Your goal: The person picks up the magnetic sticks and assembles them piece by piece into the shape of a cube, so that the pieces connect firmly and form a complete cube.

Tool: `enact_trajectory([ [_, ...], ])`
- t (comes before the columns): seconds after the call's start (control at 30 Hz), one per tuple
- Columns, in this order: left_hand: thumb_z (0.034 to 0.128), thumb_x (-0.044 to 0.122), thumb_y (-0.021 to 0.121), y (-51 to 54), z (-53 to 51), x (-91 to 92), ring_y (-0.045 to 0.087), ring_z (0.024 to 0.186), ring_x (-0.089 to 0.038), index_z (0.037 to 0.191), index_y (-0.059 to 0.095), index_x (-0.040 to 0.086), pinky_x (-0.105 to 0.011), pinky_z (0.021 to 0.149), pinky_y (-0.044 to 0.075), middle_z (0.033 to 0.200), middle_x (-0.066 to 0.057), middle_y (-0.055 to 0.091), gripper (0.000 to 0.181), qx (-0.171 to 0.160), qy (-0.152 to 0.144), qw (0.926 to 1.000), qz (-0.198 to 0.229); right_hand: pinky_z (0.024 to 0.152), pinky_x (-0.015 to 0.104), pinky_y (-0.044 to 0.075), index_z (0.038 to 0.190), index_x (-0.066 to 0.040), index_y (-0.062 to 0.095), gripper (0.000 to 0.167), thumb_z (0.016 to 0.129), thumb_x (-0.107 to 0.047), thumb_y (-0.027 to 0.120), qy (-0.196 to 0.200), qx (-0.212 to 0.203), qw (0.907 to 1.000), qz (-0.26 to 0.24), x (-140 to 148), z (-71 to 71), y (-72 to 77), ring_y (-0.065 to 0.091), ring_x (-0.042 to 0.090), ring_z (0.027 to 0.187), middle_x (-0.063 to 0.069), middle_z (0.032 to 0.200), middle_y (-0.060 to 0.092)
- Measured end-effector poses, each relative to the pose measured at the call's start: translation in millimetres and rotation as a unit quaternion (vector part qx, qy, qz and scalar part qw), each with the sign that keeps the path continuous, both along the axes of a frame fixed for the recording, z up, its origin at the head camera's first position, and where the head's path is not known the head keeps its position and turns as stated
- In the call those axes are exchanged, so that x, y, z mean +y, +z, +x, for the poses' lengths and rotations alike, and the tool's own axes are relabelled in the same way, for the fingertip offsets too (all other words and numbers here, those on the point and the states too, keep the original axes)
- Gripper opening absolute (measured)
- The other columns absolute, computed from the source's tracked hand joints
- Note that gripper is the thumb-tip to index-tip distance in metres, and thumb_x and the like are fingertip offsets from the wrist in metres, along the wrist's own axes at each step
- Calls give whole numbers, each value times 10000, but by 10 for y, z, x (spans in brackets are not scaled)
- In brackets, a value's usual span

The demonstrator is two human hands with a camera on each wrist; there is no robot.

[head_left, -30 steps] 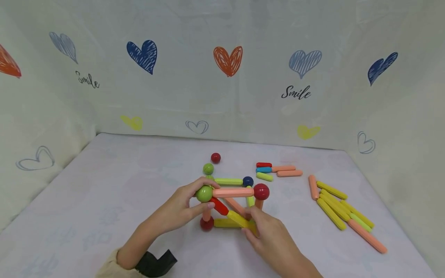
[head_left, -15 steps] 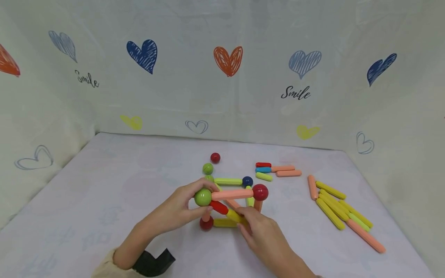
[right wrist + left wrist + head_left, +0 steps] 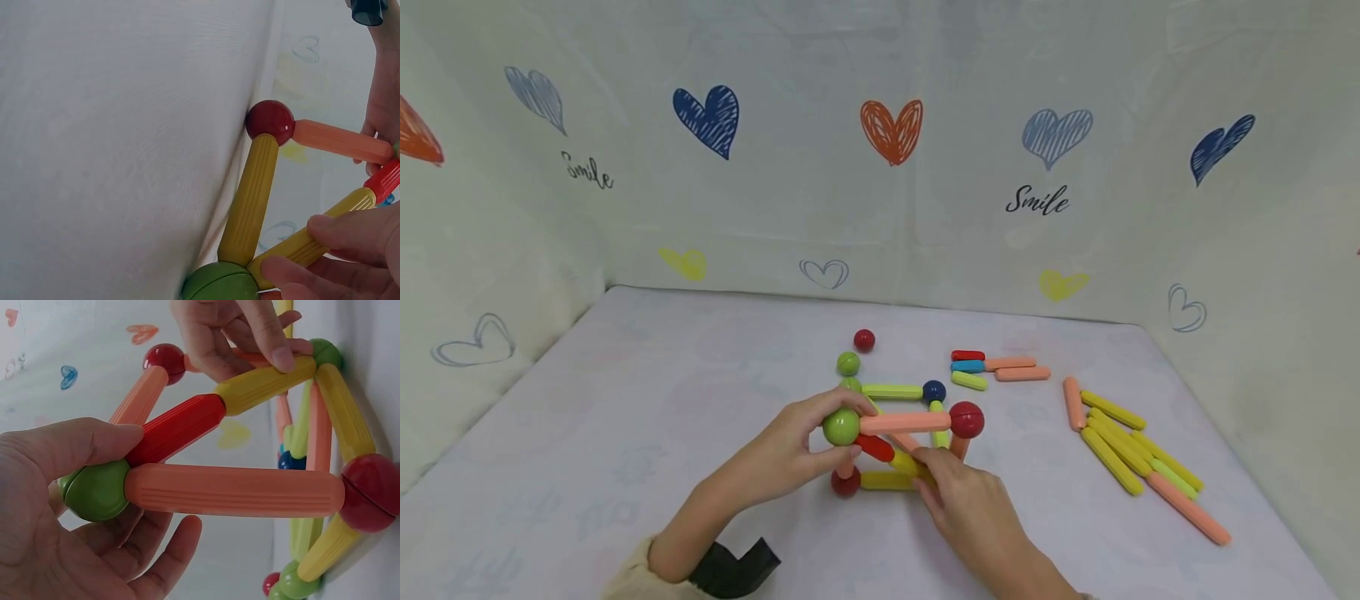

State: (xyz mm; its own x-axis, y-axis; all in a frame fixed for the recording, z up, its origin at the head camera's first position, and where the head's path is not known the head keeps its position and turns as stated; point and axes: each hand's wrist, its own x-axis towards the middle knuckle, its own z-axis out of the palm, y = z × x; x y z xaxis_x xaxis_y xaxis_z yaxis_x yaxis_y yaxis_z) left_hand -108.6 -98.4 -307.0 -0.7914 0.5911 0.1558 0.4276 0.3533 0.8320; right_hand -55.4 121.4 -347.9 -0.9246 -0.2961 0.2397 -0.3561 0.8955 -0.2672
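Observation:
My left hand (image 3: 790, 442) grips the upper green ball (image 3: 841, 427) of a frame of magnetic rods and balls, its thumb against the red rod (image 3: 181, 428). From that ball, a salmon rod (image 3: 904, 423) runs to a red ball (image 3: 967, 419) in the head view. My right hand (image 3: 981, 508) pinches a yellow rod (image 3: 269, 385) between thumb and fingers. This rod meets the red rod end to end, forming a diagonal. In the right wrist view, its lower end meets a green ball (image 3: 219, 282). The right hand hides that corner in the head view.
A loose-looking red ball (image 3: 864, 340) and a green ball (image 3: 848, 363) sit behind the frame. Short and long rods (image 3: 1022, 374) lie at back right. Several yellow rods (image 3: 1112, 461), with salmon and lime ones, are spread at right. A patterned sheet (image 3: 955, 250) hangs behind.
My right hand has shifted slightly left along the yellow rod, covering more of it. The upper green ball, salmon rod and red ball have moved only a little. My left hand keeps its grip.

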Motion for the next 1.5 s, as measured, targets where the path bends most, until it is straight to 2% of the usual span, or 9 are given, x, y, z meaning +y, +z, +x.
enact_trajectory([
  [0.13, 823, 65, 661, -2, 2, 1, 526, 1037, -154, 1156, 551, 202, -429, 925, 469, 1133, 56, 598, 376, 127, 14, 9999, -6, 679, 213, 541, 1102, -128, 612, 358, 776, -181, 751, 16, -68, 10000, -38, 3, -1, 25, 676, 94, 790, -8, 982, 695],
  [0.3, 824, 48, 654, 6, 11, 9, 527, 1027, -134, 1158, 548, 196, -408, 933, 463, 1147, 60, 590, 380, 309, 68, 9995, -95, 680, 186, 530, 1077, -168, 654, 288, 800, -202, 726, -76, -821, 9960, -354, 94, 15, 203, 648, 48, 754, -61, 915, 705],
  [0.47, 826, 44, 652, 24, 17, 20, 529, 1007, -129, 1168, 538, 191, -362, 910, 480, 1166, 49, 573, 389, 313, 138, 9991, -237, 550, 153, 438, 888, -162, 675, 124, 785, -196, 735, -687, -1873, 9775, -680, 346, -49, 338, 525, 46, 619, -95, 683, 618],
  [0.57, 824, 45, 657, 27, 17, 20, 529, 1016, -131, 1176, 530, 186, -361, 913, 483, 1176, 43, 571, 400, 318, 174, 9989, -293, 561, 185, 430, 937, -120, 623, 246, 748, -179, 769, -828, -2189, 9669, -1020, 482, -165, 288, 513, 86, 671, -45, 747, 588],
  [0.67, 824, 55, 663, 28, 9, 7, 533, 1017, -131, 1204, 508, 166, -349, 917, 483, 1173, 34, 574, 425, 263, 125, 9990, -342, 634, 210, 469, 1014, -83, 575, 352, 743, -179, 776, -286, -2250, 9599, -1647, 556, -283, 166, 547, 137, 808, 27, 921, 615],
  [0.8, 823, 104, 690, 15, -21, -36, 542, 990, -149, 1242, 461, 135, -332, 884, 499, 1137, 21, 582, 479, -39, -1, 9990, -453, 676, 221, 487, 919, -94, 603, 235, 779, -217, 747, 483, -2447, 9422, -2237, 581, -377, 15, 548, 174, 883, 62, 1027, 636],
  [0.9, 806, 138, 719, -41, -52, -75, 540, 914, -164, 1161, 498, 131, -281, 787, 512, 1017, 35, 592, 418, -240, -17, 9966, -788, 667, 209, 488, 837, -125, 624, 158, 783, -217, 742, 497, -2485, 9394, -2310, 568, -403, -44, 548, 158, 849, 42, 985, 646],
  [1.1, 814, 142, 710, -236, -98, -69, 530, 757, -126, 796, 596, 174, -226, 629, 455, 791, 94, 600, 120, -518, -220, 9885, -1403, 648, 211, 494, 802, -99, 627, 137, 773, -158, 747, 615, -2329, 9423, -2324, 566, -401, -74, 561, 141, 812, 45, 932, 654],
  [1.5, 804, 162, 723, -342, -128, 5, 541, 730, -106, 718, 611, 218, -240, 621, 444, 771, 107, 624, 152, -515, -22, 9869, -1531, 636, 196, 490, 833, -106, 613, 159, 766, -141, 754, 759, -2415, 9417, -2216, 560, -364, -45, 545, 88, 783, -2, 861, 628],
])
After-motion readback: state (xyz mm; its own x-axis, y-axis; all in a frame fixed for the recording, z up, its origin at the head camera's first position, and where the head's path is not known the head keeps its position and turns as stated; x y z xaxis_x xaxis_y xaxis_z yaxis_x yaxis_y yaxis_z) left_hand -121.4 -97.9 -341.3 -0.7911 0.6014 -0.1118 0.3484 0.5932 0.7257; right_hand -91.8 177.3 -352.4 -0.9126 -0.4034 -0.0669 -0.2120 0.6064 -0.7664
